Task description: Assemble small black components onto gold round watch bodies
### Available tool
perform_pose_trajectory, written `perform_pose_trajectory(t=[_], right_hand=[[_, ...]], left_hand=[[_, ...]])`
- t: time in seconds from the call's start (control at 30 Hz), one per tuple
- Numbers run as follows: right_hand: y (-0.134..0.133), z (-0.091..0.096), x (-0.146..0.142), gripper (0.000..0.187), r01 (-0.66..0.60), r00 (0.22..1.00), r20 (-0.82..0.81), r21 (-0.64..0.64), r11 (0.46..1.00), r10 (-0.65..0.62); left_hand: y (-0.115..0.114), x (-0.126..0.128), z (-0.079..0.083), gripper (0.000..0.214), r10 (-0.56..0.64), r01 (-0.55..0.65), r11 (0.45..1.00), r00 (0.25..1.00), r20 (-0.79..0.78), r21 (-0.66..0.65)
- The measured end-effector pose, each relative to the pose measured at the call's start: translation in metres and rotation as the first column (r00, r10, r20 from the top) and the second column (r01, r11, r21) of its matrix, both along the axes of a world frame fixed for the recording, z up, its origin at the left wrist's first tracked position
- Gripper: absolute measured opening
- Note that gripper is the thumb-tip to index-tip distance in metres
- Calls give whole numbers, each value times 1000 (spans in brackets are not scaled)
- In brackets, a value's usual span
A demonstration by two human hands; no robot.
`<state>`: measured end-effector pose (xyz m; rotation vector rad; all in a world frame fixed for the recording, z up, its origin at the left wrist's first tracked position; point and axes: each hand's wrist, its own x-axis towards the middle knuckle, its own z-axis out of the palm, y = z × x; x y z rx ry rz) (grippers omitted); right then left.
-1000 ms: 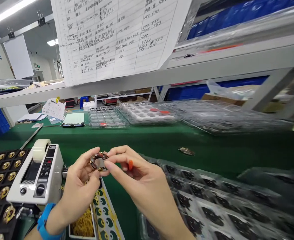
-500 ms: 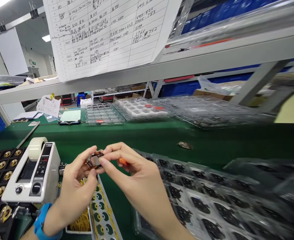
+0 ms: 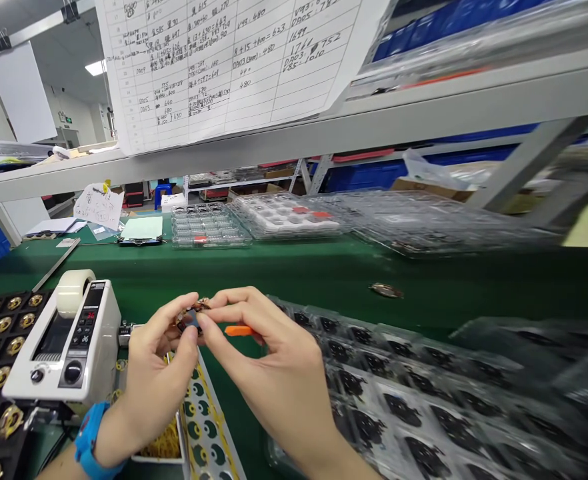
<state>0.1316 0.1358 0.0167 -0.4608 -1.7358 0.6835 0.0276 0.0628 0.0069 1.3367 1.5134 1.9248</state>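
Between my fingertips is a small round metal part (image 3: 189, 319), dark with coppery edges and mostly covered by the fingers. My left hand (image 3: 157, 380) wears a blue wristband (image 3: 91, 437) and pinches the part at its left side, thumb in front. My right hand (image 3: 284, 373) is closed, with thumb and index finger gripping the part's right edge. A slim orange piece (image 3: 239, 331) pokes out from under the right hand's fingers; its other end is hidden. Below the hands lie a white strip with round cutouts (image 3: 209, 420) and a box of yellow rings (image 3: 161, 448).
A white tape dispenser (image 3: 67, 340) stands left, beside a black tray of gold-coloured rings (image 3: 7, 363). Clear trays with black parts (image 3: 399, 407) cover the right. One loose metal part (image 3: 387, 290) lies on the green mat. A shelf bar (image 3: 294, 143) crosses above, with a handwritten sheet (image 3: 254, 73).
Both hands keep hold of the part, which has tilted slightly. My left thumb has shifted up onto it. More of the orange piece shows now. The camera view has shifted a little.
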Motion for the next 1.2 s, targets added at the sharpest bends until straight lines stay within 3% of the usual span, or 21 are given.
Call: perform_pose_trajectory(t=[0.2,0.33,0.47,0.63,0.73,0.83,0.9,1.0,1.1,1.2], right_hand=[[0,-6,-4,13,38,999,-24,94,995,-36],[1,-7,-7,7,69,998,8,73,995,-70],[5,-3,-7,3,-23,996,81,-1,1000,23],[11,1,-8,11,-117,987,108,-53,992,122],[16,-1,-10,16,-119,987,111,-22,993,120],[19,-4,-10,16,-81,993,101,137,987,67],[18,-4,-9,13,-5,994,107,304,953,-29],[10,-3,-3,14,171,975,28,547,819,-222],[-1,-3,6,20,298,942,-90,666,684,-323],[-6,-4,11,17,301,932,-100,747,592,-348]], left_hand=[[2,2,7,22,13,-13,1000,993,117,5],[2,0,10,19,5,-3,1000,982,189,-10],[3,-1,10,19,-14,18,1000,974,228,-17],[7,0,5,21,-41,45,999,968,248,-12],[11,-6,2,25,-95,102,995,968,230,-18],[13,-16,4,16,-153,156,987,986,64,-42],[12,-23,8,14,-105,99,994,983,-149,-47],[10,-28,15,15,71,-79,997,930,-361,-8],[6,-24,20,9,125,-142,988,964,-236,-60],[2,-17,25,11,44,-39,990,999,30,-136]])
